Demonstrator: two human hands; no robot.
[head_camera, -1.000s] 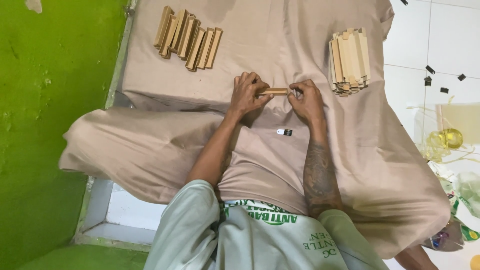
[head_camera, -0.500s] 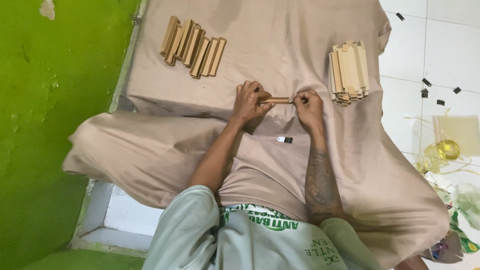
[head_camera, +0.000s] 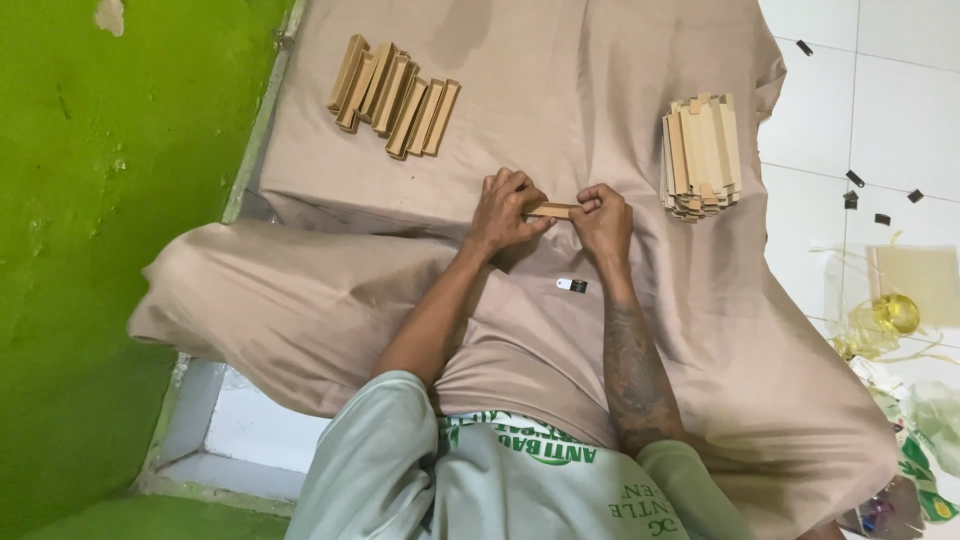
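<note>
Seemingly cardboard strip (head_camera: 553, 210) between both hands

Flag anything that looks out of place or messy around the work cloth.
Small black scraps lie scattered on the white floor tiles at the right, and crumpled yellowish wrapping is heaped further down. A small black-and-white tag lies loose on the beige cloth.
</note>
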